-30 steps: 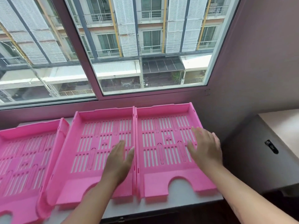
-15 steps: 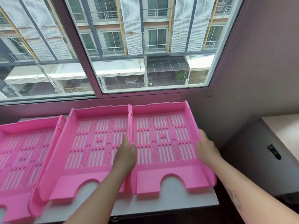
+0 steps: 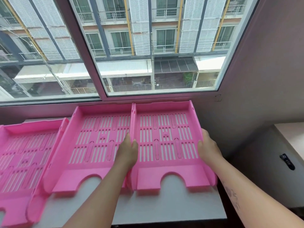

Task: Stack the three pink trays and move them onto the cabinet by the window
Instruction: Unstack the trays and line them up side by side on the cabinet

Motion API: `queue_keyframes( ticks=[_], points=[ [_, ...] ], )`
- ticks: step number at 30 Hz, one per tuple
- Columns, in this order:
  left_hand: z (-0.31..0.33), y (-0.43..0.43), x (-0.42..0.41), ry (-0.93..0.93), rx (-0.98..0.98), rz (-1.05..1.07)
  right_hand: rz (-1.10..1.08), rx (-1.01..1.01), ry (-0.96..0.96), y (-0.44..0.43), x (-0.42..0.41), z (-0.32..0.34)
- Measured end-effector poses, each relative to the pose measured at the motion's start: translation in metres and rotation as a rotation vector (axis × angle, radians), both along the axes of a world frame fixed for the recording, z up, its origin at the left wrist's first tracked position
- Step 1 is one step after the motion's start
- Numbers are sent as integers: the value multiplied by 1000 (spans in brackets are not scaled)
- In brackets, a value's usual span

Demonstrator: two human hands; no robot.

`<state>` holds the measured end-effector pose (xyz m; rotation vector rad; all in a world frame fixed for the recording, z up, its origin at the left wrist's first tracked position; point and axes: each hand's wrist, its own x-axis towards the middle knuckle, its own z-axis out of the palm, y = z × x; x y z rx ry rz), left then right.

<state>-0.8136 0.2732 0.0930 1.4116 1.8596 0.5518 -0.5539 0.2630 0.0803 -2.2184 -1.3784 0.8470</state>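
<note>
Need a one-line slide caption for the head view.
Both hands, left hand and right hand, grip the right tray by its side walls; two more trays lie beside it under the window.

Single head-worn view, close above the white ledge point(image 3: 172, 204), facing forward-down toward the window point(image 3: 156, 46).

Wide daylit window point(image 3: 148, 46), grey wall point(image 3: 263, 79) right, white countertop point(image 3: 164, 211) below.

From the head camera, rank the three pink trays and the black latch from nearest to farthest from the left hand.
1. Right tray, gripped by the left hand on its left wall.
2. Middle tray, just beside it.
3. Left tray, far left.
4. Black latch, far right.
</note>
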Motion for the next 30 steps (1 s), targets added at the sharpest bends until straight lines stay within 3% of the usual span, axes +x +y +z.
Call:
queue_keyframes(
  ticks=[14, 22, 30],
  points=[
    [2, 9, -1, -60, -63, -28, -65, 3, -9, 3, -1, 5],
    [-10, -16, -2, 45, -25, -66, 129, 17, -211, -36, -6, 7],
    [-21, -8, 3, 22, 22, -16, 65, 67, -289, -31, -10, -5]
  ],
)
